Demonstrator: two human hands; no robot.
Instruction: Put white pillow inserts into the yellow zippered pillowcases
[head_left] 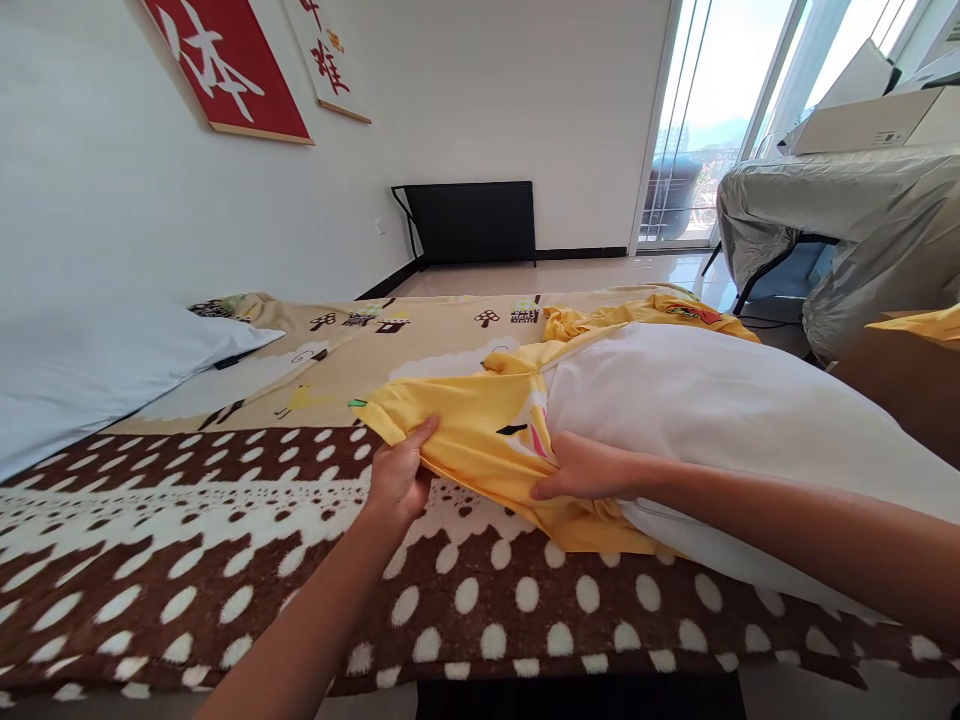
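Note:
A yellow pillowcase [469, 415] with a printed cartoon face lies bunched on the bed, its narrow left end lifted a little. My left hand [400, 476] pinches the near edge of the cloth close to that end, thumb on top. Farther right, my right hand [581, 467] is closed on the same pillowcase where it meets a plump white pillow [720, 410]. The pillow's left end goes into the yellow cloth; most of it lies bare to the right, under and beyond my right forearm. How far it reaches inside is hidden.
A brown and cream blanket [465, 595] with white spots covers the bed. Another yellow printed cloth [660, 312] lies behind the pillow. At left is a white pillow [112, 360]. Beyond stand a black folded frame [472, 222], a plastic-covered table [817, 195] and a cardboard box [907, 395].

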